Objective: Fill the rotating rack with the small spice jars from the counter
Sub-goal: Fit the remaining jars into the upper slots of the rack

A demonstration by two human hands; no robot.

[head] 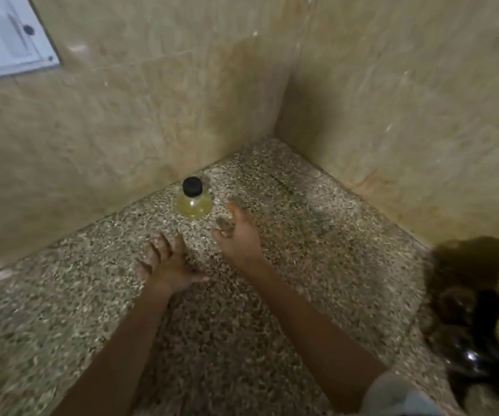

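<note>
One small spice jar (193,200) with a black cap and yellow contents stands upright on the speckled counter (317,250), close to the back wall near the corner. My right hand (237,235) hovers just right of and nearer than the jar, fingers spread and holding nothing. Lower left of the jar, my left hand (168,267) is open with its fingers splayed over the counter. At the right edge the dark rotating rack (482,313) shows only in part, blurred, with several jars in it, some yellow.
Beige marble walls meet in a corner (284,115) behind the counter. A white switch plate (8,34) is fixed on the left wall, high up. The frame is motion-blurred.
</note>
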